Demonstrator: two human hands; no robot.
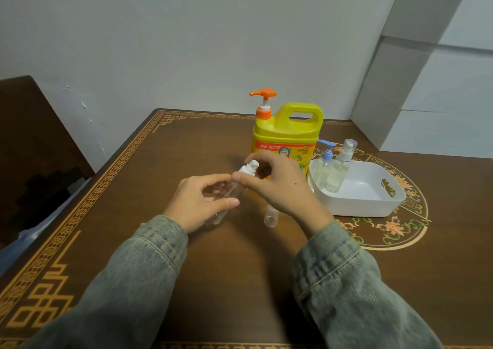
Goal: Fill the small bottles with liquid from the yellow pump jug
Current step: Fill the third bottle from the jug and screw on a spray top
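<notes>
The right hand (pixel 272 180) pinches the white spray top (pixel 249 167) of a clear small bottle (pixel 222 204) — thumb and fingers curled round it — while the left hand (pixel 202 201) grips the tilted body above the table (pixel 133 188). A clear cap (pixel 270 216) lies beneath the right wrist. Behind stands the yellow pump jug (pixel 285 137); beside it, two bottles (pixel 334 167) stand in a white tray (pixel 373 201).

Jug (pixel 286 135) bright yellow, orange pump (pixel 262 93), red label band. Table (pixel 234 263) dark brown, gold fretwork border, floral medallion at 3 o'clock in pink, green. Tray (pixel 357 204) plain white. Inside it, bottle (pixel 326 159) with blue pump, other bottle (pixel 342 161) clear. Sleeves (pixel 149 268) faded blue-green denim. Wall pale grey.
</notes>
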